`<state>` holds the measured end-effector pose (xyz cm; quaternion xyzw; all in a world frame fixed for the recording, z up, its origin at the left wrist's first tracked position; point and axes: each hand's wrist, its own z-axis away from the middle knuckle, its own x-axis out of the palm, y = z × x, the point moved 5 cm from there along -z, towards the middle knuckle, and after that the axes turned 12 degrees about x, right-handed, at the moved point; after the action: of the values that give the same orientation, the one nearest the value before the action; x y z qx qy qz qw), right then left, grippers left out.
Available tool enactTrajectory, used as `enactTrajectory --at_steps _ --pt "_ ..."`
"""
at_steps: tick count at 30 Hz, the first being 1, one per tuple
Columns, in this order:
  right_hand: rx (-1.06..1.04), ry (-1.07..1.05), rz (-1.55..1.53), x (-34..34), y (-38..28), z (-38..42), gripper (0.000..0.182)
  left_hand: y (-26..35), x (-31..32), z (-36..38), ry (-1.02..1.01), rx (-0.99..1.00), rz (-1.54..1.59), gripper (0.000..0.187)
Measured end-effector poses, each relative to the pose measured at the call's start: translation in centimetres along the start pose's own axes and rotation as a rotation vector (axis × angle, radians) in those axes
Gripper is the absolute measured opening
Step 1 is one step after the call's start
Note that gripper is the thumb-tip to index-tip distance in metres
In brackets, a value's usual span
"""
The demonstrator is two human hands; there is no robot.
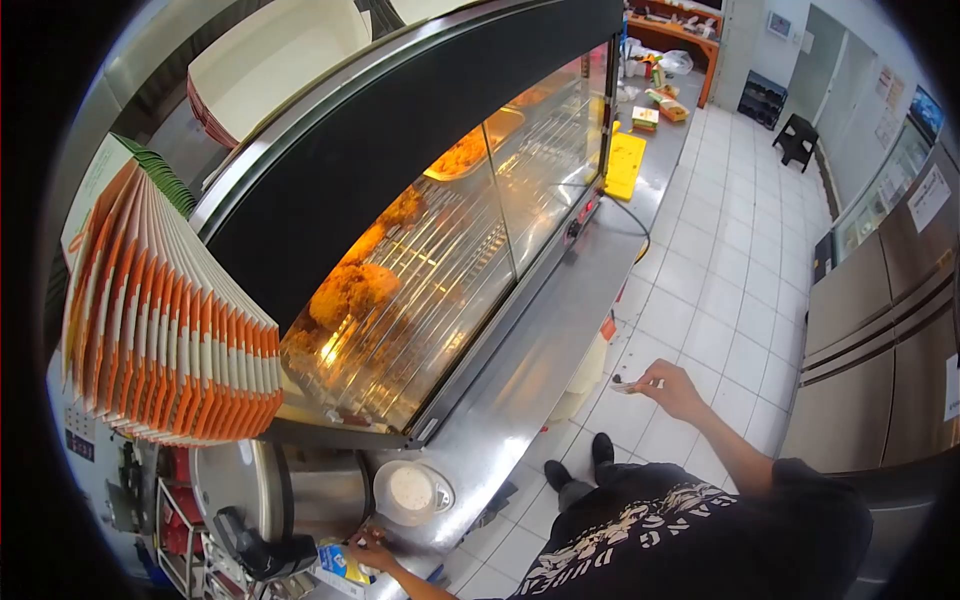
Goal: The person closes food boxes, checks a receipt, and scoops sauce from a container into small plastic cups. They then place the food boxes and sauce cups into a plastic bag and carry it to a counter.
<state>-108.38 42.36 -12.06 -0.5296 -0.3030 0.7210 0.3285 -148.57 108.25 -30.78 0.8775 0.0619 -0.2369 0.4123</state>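
My right hand is raised over the floor at the counter's edge, thumb and fingers pinching a small thin item with a dark end, too small to name. Low in the view, my left hand has its fingers bent against the edge of a blue and yellow packet. Just above that hand, a pale round container with light contents stands on the metal counter.
A glass warmer holds orange fried food. Stacked orange and white cartons overhang at left, above a large metal pot. Farther along are a yellow board and a black stool. Steel fridges stand at right.
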Motion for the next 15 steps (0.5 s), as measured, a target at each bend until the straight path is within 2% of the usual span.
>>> enactTrajectory --at_steps 1,3,4,6,9,12,13,15 --pt "-0.016 0.018 -0.016 0.4 0.3 0.1 0.006 1.3 -0.4 -0.1 0.03 0.083 -0.093 0.017" --pt "-0.075 0.056 -0.035 1.3 1.2 -0.8 0.006 2.1 0.8 0.6 0.119 -0.04 0.225 0.019" --pt "-0.088 0.031 -0.001 1.6 0.3 -0.8 0.006 2.3 0.5 0.6 0.086 -0.055 0.116 0.02" --pt "-0.096 -0.033 -0.052 3.1 0.3 -1.3 0.006 6.7 -1.1 0.4 -0.011 -0.102 -0.18 0.017" --pt "-0.067 -0.104 -0.118 3.4 -0.5 -2.6 0.006 11.2 -2.5 1.8 0.263 0.318 -0.492 0.057" --pt "-0.088 -0.127 -0.209 3.7 1.6 -5.3 0.007 22.1 -3.2 1.6 0.168 0.065 -0.51 0.039" --pt "-0.152 -0.111 -0.167 3.3 1.8 -6.1 0.007 25.9 -2.5 2.1 0.216 0.08 -0.583 0.036" --pt "-0.095 -0.137 -0.183 2.5 2.8 -7.5 0.006 32.6 -1.4 3.2 0.259 0.098 -0.67 0.034"
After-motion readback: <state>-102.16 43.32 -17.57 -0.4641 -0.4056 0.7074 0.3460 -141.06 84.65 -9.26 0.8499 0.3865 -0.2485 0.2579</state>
